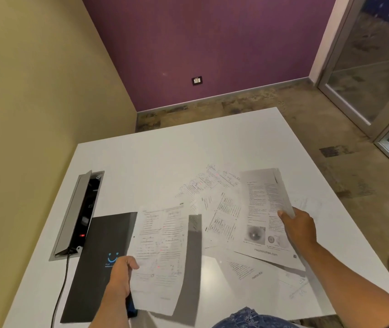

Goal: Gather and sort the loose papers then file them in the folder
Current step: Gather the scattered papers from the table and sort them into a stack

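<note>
A black folder (98,252) with a blue smile logo lies at the near left of the white table (155,157). My left hand (121,272) grips the left edge of a printed sheet (162,252) held above the folder. My right hand (298,223) pinches the right edge of a second printed page (262,216) with two columns and eye pictures, lifted off the table. Several loose papers (207,185) lie scattered between and behind the two held sheets, and more loose sheets (259,275) sit under the right page near the front edge.
An open cable box (79,209) is set into the table at the left, with a red light and a black cable (60,287) running toward me. A yellow wall is at the left, a purple wall beyond, and a glass door (373,67) at the right.
</note>
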A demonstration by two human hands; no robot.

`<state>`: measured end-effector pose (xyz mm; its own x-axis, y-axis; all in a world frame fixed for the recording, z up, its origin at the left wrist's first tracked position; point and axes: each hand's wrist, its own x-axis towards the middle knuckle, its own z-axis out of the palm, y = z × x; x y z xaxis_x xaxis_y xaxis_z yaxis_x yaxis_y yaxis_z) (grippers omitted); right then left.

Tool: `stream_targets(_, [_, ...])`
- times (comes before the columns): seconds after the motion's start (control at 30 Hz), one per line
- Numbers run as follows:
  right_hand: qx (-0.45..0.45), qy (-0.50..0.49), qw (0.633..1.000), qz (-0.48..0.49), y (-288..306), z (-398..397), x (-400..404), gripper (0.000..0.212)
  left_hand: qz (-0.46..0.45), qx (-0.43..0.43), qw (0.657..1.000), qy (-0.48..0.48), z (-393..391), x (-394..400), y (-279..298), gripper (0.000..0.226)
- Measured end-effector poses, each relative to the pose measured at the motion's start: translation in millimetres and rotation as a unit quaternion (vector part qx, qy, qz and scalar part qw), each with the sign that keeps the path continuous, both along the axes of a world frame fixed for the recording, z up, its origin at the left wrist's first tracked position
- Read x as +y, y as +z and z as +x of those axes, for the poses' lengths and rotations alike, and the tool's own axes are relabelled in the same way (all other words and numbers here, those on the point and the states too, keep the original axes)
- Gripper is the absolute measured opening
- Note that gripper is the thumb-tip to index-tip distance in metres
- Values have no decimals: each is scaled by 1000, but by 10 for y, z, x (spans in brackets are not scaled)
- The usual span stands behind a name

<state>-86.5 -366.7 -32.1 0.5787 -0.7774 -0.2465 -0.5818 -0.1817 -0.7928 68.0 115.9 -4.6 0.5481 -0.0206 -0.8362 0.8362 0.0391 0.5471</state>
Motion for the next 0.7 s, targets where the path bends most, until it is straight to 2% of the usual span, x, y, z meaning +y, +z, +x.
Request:
stream_targets(0.13, [-25,-1,999,43,59,107,115,36,-11,-43,999,-4,0,-329,146,65])
stream_targets(0.23, [-93,33,984,145,175,225,254,34,-12,-90,992,-91,15,-817,287,44])
stream_targets(0.33, [-152,76,955,244,308,363,406,35,24,-125,976,-175,13,-1291,375,39])
stream_targets(0.47, [-181,110,924,317,436,443,496,31,95,-171,937,-290,-51,-1616,456,30])
stream_targets(0.53, [-192,120,912,342,479,436,487,38,60,-212,932,-288,-56,-1644,446,38])
stream_targets(0.6, [-207,130,900,361,516,420,475,46,20,-222,948,-227,-41,-1630,454,59])
stream_targets(0.67, [-219,145,888,377,558,406,475,51,-44,-166,972,-163,17,-1618,453,77])
stream_targets(0.7, [-223,153,883,383,579,404,478,53,-94,-141,972,-162,42,-1609,468,81])
